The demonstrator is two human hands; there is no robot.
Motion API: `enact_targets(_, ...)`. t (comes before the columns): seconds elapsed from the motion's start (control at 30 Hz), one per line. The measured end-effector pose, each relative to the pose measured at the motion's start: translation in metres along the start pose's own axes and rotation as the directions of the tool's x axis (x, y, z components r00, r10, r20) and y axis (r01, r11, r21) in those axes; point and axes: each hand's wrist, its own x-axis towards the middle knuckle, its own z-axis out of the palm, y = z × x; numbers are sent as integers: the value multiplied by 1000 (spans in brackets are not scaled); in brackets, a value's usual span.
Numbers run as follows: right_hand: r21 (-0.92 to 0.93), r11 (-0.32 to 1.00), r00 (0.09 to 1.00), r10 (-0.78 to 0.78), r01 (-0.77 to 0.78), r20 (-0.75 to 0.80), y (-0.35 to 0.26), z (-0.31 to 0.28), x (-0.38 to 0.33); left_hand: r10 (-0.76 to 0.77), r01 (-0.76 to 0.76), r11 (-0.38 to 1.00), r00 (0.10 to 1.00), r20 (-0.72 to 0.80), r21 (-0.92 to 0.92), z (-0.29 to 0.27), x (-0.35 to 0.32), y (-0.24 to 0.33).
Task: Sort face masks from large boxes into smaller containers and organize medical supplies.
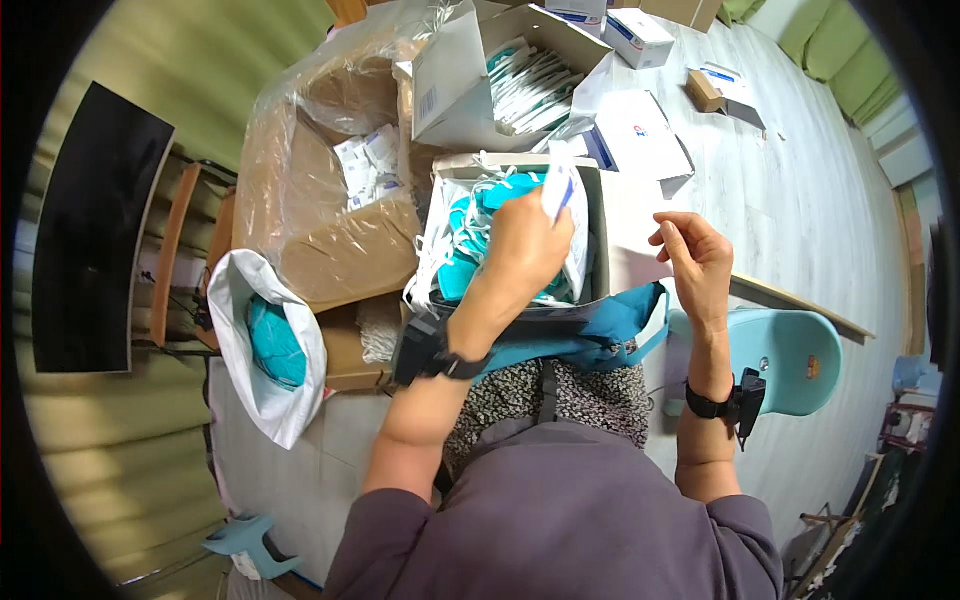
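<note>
My left hand [525,250] is closed on a small flat white packet [560,190] and holds it over an open grey box [598,230] on my lap. The box holds teal masks with white straps [470,240]. My right hand [695,255] hovers to the right of the box, fingers loosely curled, with nothing in it. A teal cloth [610,335] lies under the box across my lap. Both wrists wear black bands.
A large cardboard carton lined with clear plastic [310,170] stands at the left. An open white box of flat packets [520,80] sits behind. A white bag with teal items [265,345] lies lower left. Small white boxes [640,35] rest on the floor; a light-blue stool [790,350] is at right.
</note>
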Motion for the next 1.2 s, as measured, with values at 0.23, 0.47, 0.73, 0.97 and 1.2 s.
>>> enact_targets(0.23, -99, 958, 963, -271, 270, 11, -26, 11, 21, -149, 194, 852, 980, 132, -486, -49, -35, 23)
enact_targets(0.47, 425, 904, 968, -65, -46, 243, -43, 25, 28, 40, 22, 805, 995, 90, -593, -52, -34, 32)
enact_targets(0.73, 137, 958, 967, -241, 251, -86, -45, 38, 30, 68, -84, 903, 996, -53, -422, -57, -26, 17)
enact_targets(0.97, 94, 952, 908, -307, 292, 286, -76, 44, 26, 298, -288, 952, 950, 92, -108, -61, -27, 30)
enact_targets(1.2, 229, 973, 979, -49, 3, 197, -50, 67, 17, 591, -542, 772, 804, -62, 334, -43, -34, 32)
